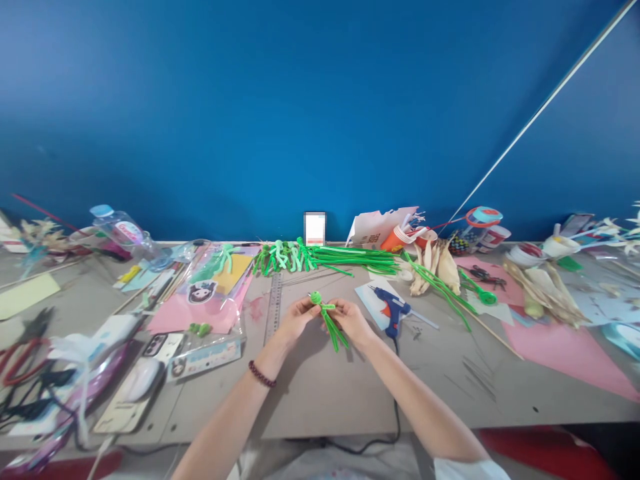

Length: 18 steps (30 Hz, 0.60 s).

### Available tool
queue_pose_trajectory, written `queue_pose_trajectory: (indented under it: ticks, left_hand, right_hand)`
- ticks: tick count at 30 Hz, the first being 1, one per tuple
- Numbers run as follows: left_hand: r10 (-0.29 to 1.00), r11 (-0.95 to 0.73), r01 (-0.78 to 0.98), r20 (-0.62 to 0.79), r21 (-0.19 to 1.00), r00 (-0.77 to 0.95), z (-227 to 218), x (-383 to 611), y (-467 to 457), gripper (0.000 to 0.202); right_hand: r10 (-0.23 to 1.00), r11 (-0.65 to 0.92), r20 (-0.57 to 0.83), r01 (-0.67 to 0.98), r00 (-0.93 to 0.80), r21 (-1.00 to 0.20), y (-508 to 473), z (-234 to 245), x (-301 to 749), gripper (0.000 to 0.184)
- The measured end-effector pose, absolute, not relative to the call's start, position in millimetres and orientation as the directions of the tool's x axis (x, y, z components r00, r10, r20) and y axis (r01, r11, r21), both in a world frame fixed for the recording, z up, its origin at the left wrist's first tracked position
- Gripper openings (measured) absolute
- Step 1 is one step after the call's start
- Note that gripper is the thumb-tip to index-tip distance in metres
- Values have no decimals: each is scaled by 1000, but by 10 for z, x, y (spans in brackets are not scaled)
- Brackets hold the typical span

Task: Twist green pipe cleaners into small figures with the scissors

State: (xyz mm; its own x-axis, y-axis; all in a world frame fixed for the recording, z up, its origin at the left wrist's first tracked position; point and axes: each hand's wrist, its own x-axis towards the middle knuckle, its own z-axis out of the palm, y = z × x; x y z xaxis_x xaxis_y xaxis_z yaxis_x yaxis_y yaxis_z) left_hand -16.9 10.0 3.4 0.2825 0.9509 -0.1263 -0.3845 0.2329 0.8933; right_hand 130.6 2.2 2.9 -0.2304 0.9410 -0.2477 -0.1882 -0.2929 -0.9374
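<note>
Both my hands meet over the middle of the grey table (pixel 320 393), pinching a small green pipe-cleaner figure (pixel 327 320). My left hand (pixel 296 319), with a bead bracelet on its wrist, grips the figure's looped head end. My right hand (pixel 351 320) holds its arm or body, with fingers closed. The figure's long legs hang down toward me between the two hands. Behind it a row of finished green pipe-cleaner figures (pixel 283 257) lies beside a bundle of loose green pipe cleaners (pixel 357 259).
A blue glue gun (pixel 391 308) lies just right of my right hand, its cord running toward me. A metal ruler (pixel 274 303) lies to the left. Pink paper (pixel 565 347), dried husks (pixel 435 263), cups, packets, pliers and a plastic bottle (pixel 125 233) crowd the sides.
</note>
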Motion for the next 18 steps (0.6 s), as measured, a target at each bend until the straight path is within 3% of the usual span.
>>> queue_pose_trajectory:
  ticks: [5, 11, 15, 18]
  left_hand:
    - [949, 255, -356, -161, 899, 273, 34, -167, 80, 24]
    - [972, 219, -277, -184, 936, 146, 47, -169, 85, 18]
    - [978, 195, -254, -167, 947, 126, 56, -165, 80, 16]
    - [976, 204, -249, -179, 947, 121, 59, -160, 72, 21]
  right_hand:
    - [878, -464, -363, -368, -312, -806, 36, 27, 1325, 29]
    - [934, -349, -282, -391, -220, -851, 85, 7, 1357, 40]
    - [992, -124, -120, -115, -44, -986, 67, 13, 1372, 31]
    - [988, 142, 153, 235, 28, -961, 18, 29, 1398, 18]
